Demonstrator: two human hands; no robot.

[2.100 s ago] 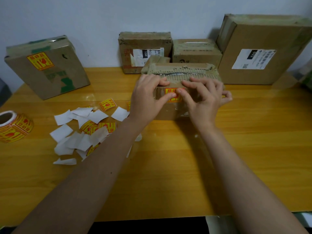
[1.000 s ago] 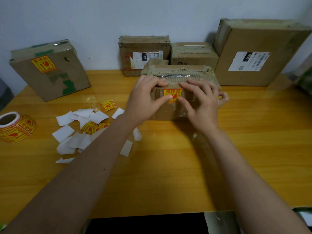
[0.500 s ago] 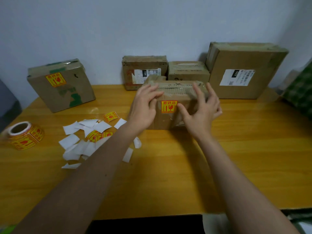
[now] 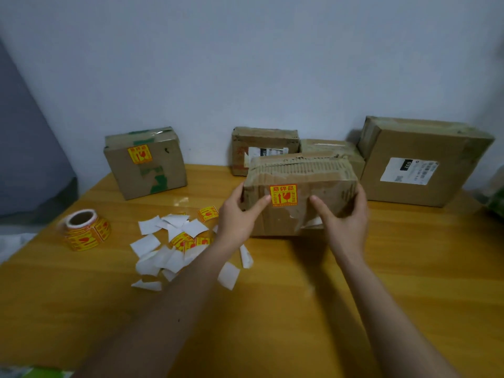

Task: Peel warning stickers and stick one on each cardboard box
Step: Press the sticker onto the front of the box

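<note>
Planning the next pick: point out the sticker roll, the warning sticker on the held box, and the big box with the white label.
sticker roll (image 4: 86,232), head view, its yellow side.
warning sticker (image 4: 283,195), head view, its centre.
big box (image 4: 447,148), head view, bare cardboard front.

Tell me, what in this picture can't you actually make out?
- Box in hands: the left hand and right hand cover its ends in the head view.
- Two back boxes: the held box hides their fronts, so any sticker there is unseen.
- Shipping label on the big box: print too small.
- Loose stickers: half buried under white backing papers.
</note>
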